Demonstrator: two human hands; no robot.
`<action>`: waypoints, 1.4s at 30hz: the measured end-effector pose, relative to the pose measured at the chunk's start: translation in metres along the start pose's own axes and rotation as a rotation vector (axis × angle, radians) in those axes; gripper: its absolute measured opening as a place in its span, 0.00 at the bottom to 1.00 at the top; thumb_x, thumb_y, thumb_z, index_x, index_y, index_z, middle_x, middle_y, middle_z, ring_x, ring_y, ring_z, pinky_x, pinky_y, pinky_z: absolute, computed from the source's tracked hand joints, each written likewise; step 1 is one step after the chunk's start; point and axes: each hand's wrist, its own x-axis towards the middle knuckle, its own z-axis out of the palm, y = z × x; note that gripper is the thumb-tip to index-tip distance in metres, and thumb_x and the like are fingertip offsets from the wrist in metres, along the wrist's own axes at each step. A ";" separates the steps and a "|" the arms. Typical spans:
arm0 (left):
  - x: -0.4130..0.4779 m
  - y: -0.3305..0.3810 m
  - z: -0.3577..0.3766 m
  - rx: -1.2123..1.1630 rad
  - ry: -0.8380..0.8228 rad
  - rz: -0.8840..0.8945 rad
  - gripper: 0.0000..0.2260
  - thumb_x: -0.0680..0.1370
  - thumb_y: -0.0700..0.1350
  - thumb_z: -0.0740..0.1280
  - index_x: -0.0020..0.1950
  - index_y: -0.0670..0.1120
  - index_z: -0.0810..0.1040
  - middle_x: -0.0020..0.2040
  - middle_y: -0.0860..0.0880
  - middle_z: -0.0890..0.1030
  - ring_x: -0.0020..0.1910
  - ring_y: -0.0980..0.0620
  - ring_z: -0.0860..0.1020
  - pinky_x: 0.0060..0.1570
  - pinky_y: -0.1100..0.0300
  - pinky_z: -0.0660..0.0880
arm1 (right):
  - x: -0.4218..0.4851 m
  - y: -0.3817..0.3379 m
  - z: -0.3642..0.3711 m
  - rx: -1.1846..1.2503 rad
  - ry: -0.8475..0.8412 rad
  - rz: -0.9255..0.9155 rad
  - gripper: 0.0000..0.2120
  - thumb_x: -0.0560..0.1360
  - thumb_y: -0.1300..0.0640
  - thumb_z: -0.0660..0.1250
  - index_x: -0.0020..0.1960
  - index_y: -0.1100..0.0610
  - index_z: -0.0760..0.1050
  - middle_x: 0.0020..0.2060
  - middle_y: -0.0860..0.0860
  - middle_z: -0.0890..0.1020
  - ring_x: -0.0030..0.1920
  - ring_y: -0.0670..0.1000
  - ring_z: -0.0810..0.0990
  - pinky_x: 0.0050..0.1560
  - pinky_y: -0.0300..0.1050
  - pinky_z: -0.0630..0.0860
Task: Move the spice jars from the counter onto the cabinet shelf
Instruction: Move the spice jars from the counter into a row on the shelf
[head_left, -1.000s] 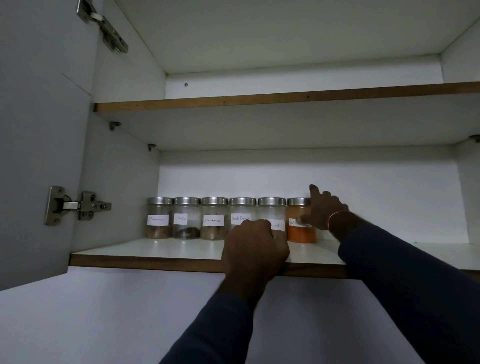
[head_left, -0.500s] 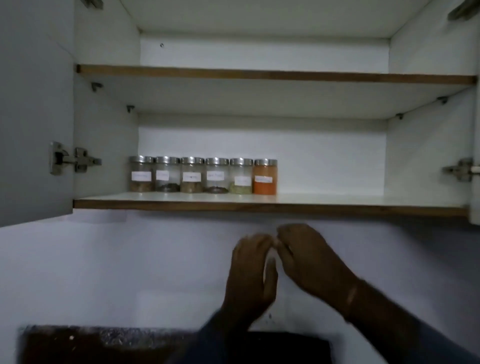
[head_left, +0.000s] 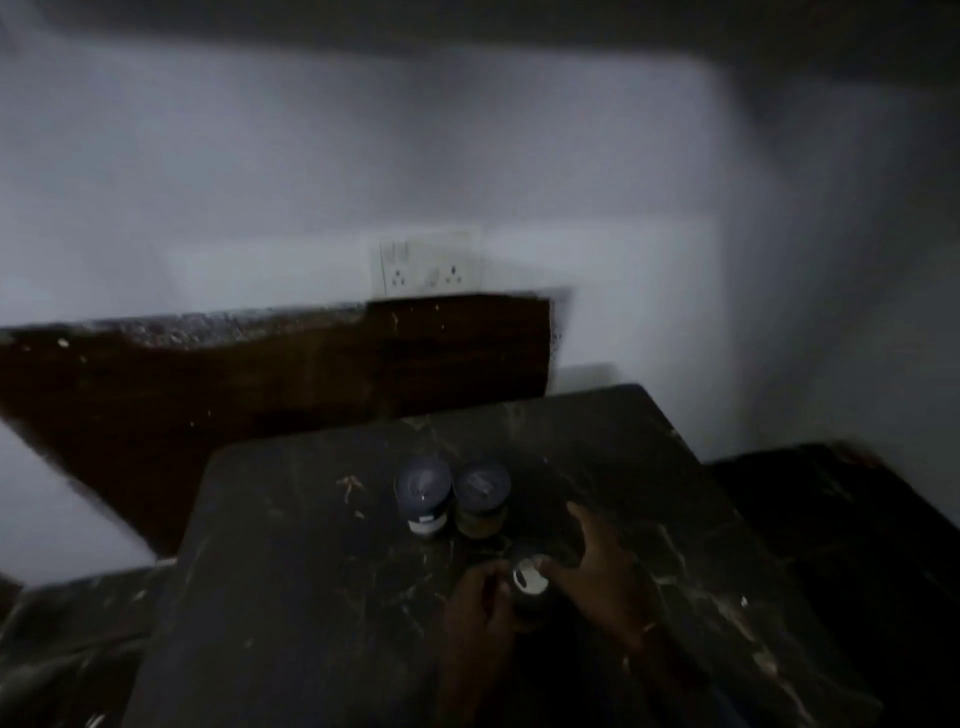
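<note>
The view is dark and blurred. Two spice jars with metal lids stand side by side on the black marble counter (head_left: 311, 519): the left jar (head_left: 422, 496) and the right jar (head_left: 481, 501). Nearer to me, a third spice jar (head_left: 530, 584) with a white label sits between my hands. My left hand (head_left: 480, 603) curls against its left side. My right hand (head_left: 597, 566) is at its right with fingers spread, the thumb close to the jar. The cabinet shelf is out of view.
A white wall with a double socket plate (head_left: 426, 267) rises behind the counter. A dark brown board (head_left: 260, 384) leans along the back. A lower dark surface (head_left: 831, 519) lies to the right, past the counter's edge.
The camera has dropped from the cabinet shelf with its row of jars to the counter. Both hands came down from the shelf and now flank a jar on the counter.
</note>
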 end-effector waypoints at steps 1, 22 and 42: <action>-0.007 -0.004 0.003 -0.010 -0.042 -0.063 0.09 0.75 0.35 0.69 0.50 0.47 0.80 0.48 0.49 0.84 0.50 0.52 0.81 0.55 0.56 0.75 | -0.004 0.004 0.006 -0.019 -0.025 -0.007 0.45 0.66 0.45 0.77 0.77 0.53 0.59 0.75 0.54 0.63 0.75 0.52 0.62 0.74 0.44 0.59; 0.009 -0.015 -0.045 -0.833 -0.405 -0.767 0.26 0.69 0.70 0.63 0.56 0.55 0.83 0.57 0.41 0.83 0.54 0.38 0.81 0.54 0.39 0.78 | -0.003 -0.030 0.001 0.862 -0.554 0.100 0.30 0.63 0.45 0.79 0.63 0.40 0.75 0.60 0.49 0.81 0.59 0.54 0.82 0.55 0.51 0.80; -0.023 0.043 -0.060 -0.187 0.079 0.117 0.33 0.66 0.61 0.71 0.67 0.51 0.68 0.64 0.50 0.72 0.59 0.57 0.75 0.53 0.61 0.77 | -0.042 -0.099 0.005 1.400 -0.449 0.300 0.31 0.70 0.41 0.67 0.68 0.55 0.73 0.60 0.61 0.80 0.57 0.62 0.81 0.50 0.56 0.80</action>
